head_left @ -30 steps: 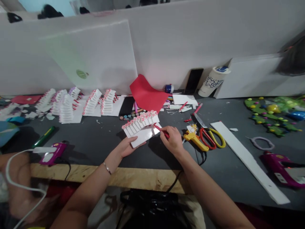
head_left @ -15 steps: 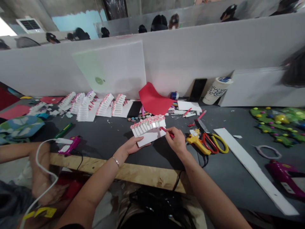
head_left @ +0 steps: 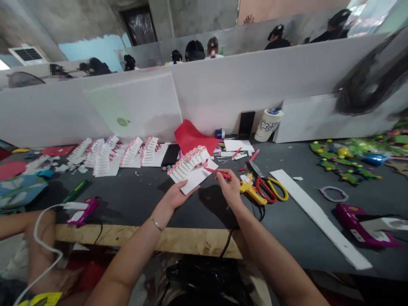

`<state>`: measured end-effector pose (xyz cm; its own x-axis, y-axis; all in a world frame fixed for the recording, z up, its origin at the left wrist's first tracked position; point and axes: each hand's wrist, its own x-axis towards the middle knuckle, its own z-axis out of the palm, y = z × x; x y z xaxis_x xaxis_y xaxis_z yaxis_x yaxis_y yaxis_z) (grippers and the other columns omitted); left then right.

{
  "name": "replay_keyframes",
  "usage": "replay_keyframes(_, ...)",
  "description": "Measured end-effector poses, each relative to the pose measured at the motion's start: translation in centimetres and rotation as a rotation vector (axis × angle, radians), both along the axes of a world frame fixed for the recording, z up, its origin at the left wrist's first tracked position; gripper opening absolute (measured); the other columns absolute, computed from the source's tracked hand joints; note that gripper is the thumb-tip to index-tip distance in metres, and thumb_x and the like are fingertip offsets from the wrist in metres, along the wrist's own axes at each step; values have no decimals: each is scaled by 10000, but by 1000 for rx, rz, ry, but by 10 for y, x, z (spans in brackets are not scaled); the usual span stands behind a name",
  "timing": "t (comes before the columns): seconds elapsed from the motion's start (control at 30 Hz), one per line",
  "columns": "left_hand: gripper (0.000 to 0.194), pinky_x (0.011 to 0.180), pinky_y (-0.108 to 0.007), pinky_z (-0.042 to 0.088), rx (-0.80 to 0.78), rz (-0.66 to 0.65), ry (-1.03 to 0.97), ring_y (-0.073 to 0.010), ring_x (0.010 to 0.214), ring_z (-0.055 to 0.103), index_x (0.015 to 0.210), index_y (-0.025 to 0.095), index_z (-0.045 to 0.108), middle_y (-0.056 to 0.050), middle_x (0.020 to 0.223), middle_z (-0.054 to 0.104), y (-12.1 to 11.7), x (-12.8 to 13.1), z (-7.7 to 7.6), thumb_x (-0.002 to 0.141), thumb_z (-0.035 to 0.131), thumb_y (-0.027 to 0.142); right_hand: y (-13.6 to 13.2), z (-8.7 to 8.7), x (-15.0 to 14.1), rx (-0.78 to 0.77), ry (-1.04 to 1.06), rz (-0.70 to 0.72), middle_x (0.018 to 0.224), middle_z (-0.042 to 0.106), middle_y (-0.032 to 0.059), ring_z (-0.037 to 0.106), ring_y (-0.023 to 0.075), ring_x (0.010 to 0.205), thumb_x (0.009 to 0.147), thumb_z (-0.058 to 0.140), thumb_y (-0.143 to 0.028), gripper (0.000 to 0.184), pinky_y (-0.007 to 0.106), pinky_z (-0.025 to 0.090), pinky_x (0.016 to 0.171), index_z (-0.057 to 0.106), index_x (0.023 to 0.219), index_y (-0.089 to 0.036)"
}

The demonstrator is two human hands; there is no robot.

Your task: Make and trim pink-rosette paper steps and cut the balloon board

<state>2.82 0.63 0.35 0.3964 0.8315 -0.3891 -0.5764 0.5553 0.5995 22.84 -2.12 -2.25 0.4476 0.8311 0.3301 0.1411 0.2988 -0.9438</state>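
Note:
My left hand (head_left: 175, 196) holds up a white card (head_left: 195, 178) by its lower edge, tilted above the dark grey table (head_left: 143, 199). A row of several small white strips with pink-red tips (head_left: 187, 161) lines the card's upper edge. My right hand (head_left: 228, 187) is pinched on a thin red stick (head_left: 216, 172), whose tip touches the card's right end. Both hands sit over the middle of the table.
Yellow and red scissors (head_left: 266, 189) lie just right of my right hand, then a long white strip (head_left: 318, 216) and a purple glue gun (head_left: 363, 221). Finished cards (head_left: 121, 153), red paper (head_left: 191, 137), a phone (head_left: 246, 124) and a cup (head_left: 266, 124) line the back. Another purple glue gun (head_left: 81, 210) is at left.
The card has been lifted and tilted up off the table by my left hand. My right hand stays at its right end with the red stick. The camera has tipped upward.

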Motion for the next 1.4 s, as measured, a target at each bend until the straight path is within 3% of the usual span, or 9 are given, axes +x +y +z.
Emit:
replay_keyframes(0.17,597,1102,-501,431,-30,35,-78,-304,1286,554,1341,133,532,-148,1330,643,7,43,-21,767,524,-28,8,-4,11,27,91,-130,873,692,44,638,173,789,791,653,-402,251,317,509,749,642,924,-189)
replay_keyframes(0.33,578,1081,-514,452,-60,51,-68,-315,1249,585,1265,135,585,-136,1247,693,15,50,-37,719,543,-51,10,-4,15,41,13,-270,800,670,28,607,164,732,807,621,-394,212,300,491,703,616,868,-191)
replay_keyframes(0.5,549,1066,-543,469,-50,83,-10,-291,1209,619,1262,172,591,-98,1149,742,19,46,-31,762,527,-44,11,-3,13,33,-94,-283,759,649,15,598,165,690,837,578,-384,176,299,480,666,582,849,-208)
replay_keyframes(0.67,614,1079,-536,464,-29,34,14,-304,1256,581,1334,177,551,-102,1227,711,17,49,-31,760,526,-40,17,-10,14,43,-229,-274,808,661,36,621,197,763,842,563,-366,139,345,486,731,576,857,-229)
replay_keyframes(0.83,679,1094,-514,454,-10,8,-6,-298,1274,564,1407,213,489,-90,1307,668,20,49,-36,775,521,-31,18,-12,15,48,-349,-306,743,647,25,588,199,713,820,549,-324,88,352,464,715,565,793,-242)
replay_keyframes(1.4,713,1083,-517,464,-29,61,30,-288,1274,564,1435,211,460,-88,1318,660,21,49,-31,772,523,-44,17,-8,15,39,-387,-280,783,674,32,622,203,748,844,530,-307,94,355,465,738,588,836,-233)
